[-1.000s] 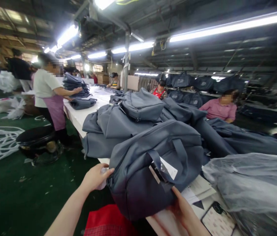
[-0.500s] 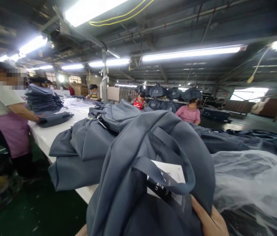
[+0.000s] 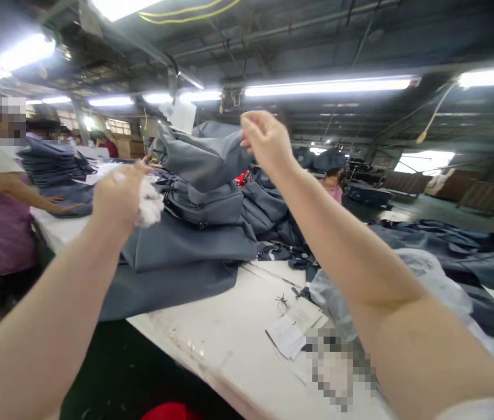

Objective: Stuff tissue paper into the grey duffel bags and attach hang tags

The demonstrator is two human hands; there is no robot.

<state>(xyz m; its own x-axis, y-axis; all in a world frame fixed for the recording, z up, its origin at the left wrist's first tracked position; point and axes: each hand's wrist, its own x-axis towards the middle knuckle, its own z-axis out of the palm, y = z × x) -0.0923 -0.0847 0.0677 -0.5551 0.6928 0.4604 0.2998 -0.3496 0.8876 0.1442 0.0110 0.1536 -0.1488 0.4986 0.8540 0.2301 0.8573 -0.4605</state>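
Note:
A grey-blue bag (image 3: 203, 154) is up in front of me, above a pile of similar bags (image 3: 194, 239) on the white table (image 3: 212, 326). My right hand (image 3: 268, 143) is raised at its right edge, fingers curled closed on the fabric. At its left side is my left hand (image 3: 118, 189), closed around a crumpled white cloth (image 3: 150, 201); whether these fingers also grip the bag I cannot tell. A white tag (image 3: 183, 115) sticks up at the bag's top left.
Paper tags (image 3: 293, 329) with black cords lie on the table beside clear plastic film (image 3: 334, 297). To the left, a co-worker in a purple apron (image 3: 2, 233) rests a hand on grey fabric near a tall stack (image 3: 49, 160). More dark bags (image 3: 431, 245) lie at right.
The bag that stood close before me has moved forward and up over the pile. Both arms are now stretched out, and the table with paper tags shows. The view has turned slightly right.

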